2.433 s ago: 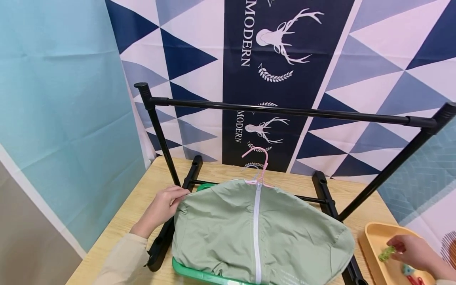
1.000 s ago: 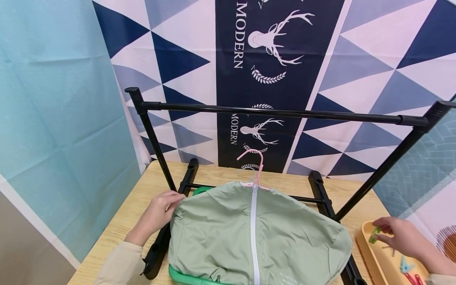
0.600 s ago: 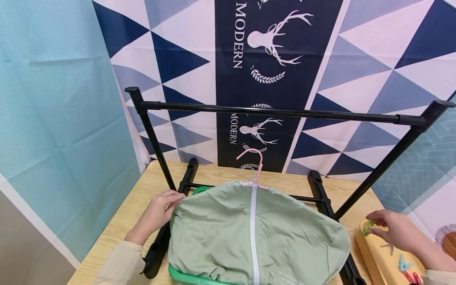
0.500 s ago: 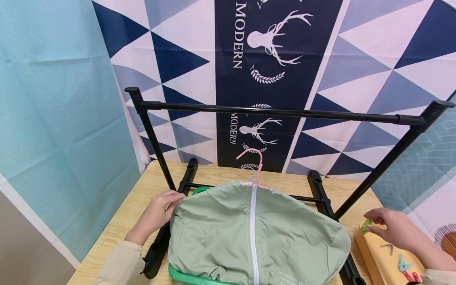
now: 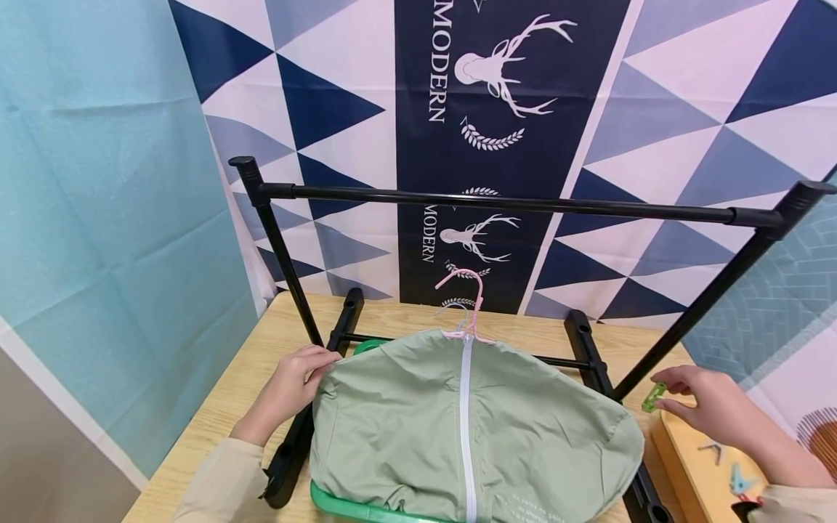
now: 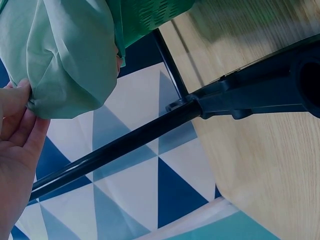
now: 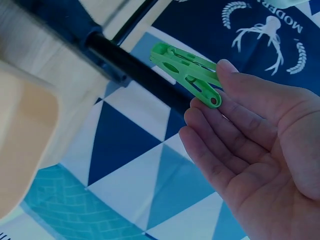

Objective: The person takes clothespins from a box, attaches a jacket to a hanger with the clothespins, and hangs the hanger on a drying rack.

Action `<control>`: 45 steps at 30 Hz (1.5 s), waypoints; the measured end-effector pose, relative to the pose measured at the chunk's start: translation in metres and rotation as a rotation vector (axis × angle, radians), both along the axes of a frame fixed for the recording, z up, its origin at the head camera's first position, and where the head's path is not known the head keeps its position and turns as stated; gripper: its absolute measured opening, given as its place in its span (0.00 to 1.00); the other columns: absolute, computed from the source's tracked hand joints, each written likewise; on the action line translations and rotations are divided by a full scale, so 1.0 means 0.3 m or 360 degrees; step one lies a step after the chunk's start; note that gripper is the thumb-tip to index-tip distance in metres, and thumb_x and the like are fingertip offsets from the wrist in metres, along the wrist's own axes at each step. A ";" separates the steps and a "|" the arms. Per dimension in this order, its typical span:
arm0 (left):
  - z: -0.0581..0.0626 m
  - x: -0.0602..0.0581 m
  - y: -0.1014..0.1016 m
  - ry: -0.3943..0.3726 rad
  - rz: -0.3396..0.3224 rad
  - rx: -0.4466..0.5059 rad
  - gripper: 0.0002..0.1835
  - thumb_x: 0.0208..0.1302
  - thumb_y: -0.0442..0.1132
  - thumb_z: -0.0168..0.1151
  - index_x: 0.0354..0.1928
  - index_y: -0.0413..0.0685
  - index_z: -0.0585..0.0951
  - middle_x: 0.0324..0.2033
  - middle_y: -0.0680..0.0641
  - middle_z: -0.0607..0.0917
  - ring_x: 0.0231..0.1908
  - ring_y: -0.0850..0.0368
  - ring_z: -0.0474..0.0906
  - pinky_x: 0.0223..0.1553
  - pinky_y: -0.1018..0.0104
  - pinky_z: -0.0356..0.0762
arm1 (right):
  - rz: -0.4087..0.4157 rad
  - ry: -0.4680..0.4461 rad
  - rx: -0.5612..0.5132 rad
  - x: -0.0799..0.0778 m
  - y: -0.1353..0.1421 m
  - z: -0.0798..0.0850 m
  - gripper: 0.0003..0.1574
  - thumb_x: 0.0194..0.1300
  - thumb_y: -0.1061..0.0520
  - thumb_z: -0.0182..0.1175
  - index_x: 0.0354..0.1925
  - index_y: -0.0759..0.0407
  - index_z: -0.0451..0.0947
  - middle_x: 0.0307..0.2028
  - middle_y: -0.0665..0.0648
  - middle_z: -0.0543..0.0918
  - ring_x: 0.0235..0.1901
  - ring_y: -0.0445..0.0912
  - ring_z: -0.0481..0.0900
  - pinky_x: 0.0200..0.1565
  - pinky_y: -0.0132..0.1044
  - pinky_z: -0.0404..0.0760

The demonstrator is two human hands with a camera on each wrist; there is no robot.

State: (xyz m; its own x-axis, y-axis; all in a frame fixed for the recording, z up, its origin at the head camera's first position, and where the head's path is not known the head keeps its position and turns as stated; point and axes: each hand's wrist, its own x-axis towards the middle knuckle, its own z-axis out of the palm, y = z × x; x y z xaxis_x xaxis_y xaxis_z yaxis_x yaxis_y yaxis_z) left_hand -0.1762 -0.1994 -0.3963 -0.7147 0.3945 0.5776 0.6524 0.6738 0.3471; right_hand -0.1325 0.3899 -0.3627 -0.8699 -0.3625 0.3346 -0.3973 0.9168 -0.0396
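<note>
The right hand (image 5: 711, 404) has drifted leftward with the green plastic clothespin (image 5: 652, 398), which was above the yellow-orange plastic tray (image 5: 680, 465) and is now just past that tray's near-left corner, beside the foot of the black tubular rack (image 5: 510, 203). Its thumb and forefinger pinch the clothespin by its splayed end, with the other fingers loosely bent beneath. The left hand (image 5: 294, 385) has stayed put, its fingers pinching the left shoulder edge of the pale green zip-front garment (image 5: 405, 414). That garment lies over a green plastic basket (image 5: 366, 513) on the light wood counter (image 5: 251, 363); the hook of its pink hanger (image 5: 479, 298) stands below the rack's top rail, not on it. A light blue clip (image 5: 740, 482) remains in the tray. So the clothespin looks chosen and clear of the others, though it touches no cloth and seems well apart from the shoulder being held.
</note>
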 end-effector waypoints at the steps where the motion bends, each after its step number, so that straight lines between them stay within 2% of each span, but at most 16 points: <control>1: 0.000 0.000 0.000 0.0002 0.0000 0.0000 0.15 0.54 0.21 0.64 0.42 0.41 0.86 0.35 0.47 0.87 0.36 0.54 0.84 0.36 0.64 0.85 | 0.0018 0.0023 -0.0006 -0.001 -0.005 0.003 0.20 0.36 0.62 0.77 0.33 0.59 0.83 0.27 0.47 0.84 0.23 0.35 0.77 0.25 0.30 0.79; 5: 0.000 0.002 0.001 0.0007 -0.0001 0.0003 0.15 0.54 0.20 0.64 0.42 0.41 0.86 0.35 0.47 0.87 0.36 0.54 0.84 0.36 0.63 0.85 | 0.0063 0.0080 -0.0012 -0.003 -0.026 0.019 0.21 0.35 0.63 0.77 0.33 0.59 0.83 0.27 0.47 0.83 0.24 0.37 0.77 0.25 0.30 0.78; 12: 0.003 0.004 0.002 -0.0008 0.0006 0.0000 0.15 0.54 0.20 0.64 0.42 0.42 0.86 0.35 0.47 0.87 0.36 0.54 0.84 0.36 0.64 0.85 | 0.0044 0.0063 0.0012 -0.001 -0.071 0.055 0.20 0.40 0.61 0.76 0.36 0.59 0.83 0.29 0.47 0.84 0.26 0.39 0.79 0.26 0.31 0.78; 19: 0.002 0.003 0.002 -0.0011 0.0012 -0.0003 0.15 0.54 0.21 0.64 0.42 0.42 0.86 0.35 0.47 0.87 0.36 0.54 0.84 0.36 0.63 0.85 | 0.0076 0.0141 0.0012 -0.001 -0.103 0.084 0.20 0.39 0.62 0.76 0.36 0.58 0.84 0.29 0.48 0.84 0.26 0.41 0.79 0.26 0.32 0.78; 34: -0.006 -0.002 -0.001 -0.0007 0.0009 0.0014 0.14 0.54 0.21 0.64 0.42 0.40 0.86 0.35 0.47 0.87 0.36 0.54 0.84 0.37 0.63 0.85 | 0.0088 0.0119 -0.0031 -0.007 -0.193 0.139 0.20 0.43 0.61 0.75 0.39 0.60 0.83 0.32 0.52 0.86 0.28 0.44 0.82 0.28 0.35 0.81; 38: -0.008 -0.004 -0.003 -0.0018 0.0013 0.0017 0.14 0.55 0.22 0.64 0.43 0.41 0.86 0.35 0.47 0.87 0.37 0.54 0.84 0.37 0.63 0.85 | 0.0095 0.0098 -0.0032 -0.010 -0.223 0.157 0.21 0.44 0.61 0.75 0.40 0.60 0.83 0.33 0.52 0.86 0.28 0.43 0.82 0.28 0.33 0.80; 45: -0.010 -0.004 -0.004 -0.0025 0.0008 0.0032 0.14 0.56 0.22 0.64 0.43 0.40 0.86 0.36 0.47 0.87 0.37 0.54 0.84 0.37 0.63 0.85 | 0.0139 0.0126 -0.0057 -0.009 -0.266 0.177 0.21 0.44 0.62 0.75 0.41 0.60 0.83 0.34 0.54 0.87 0.29 0.46 0.83 0.26 0.31 0.79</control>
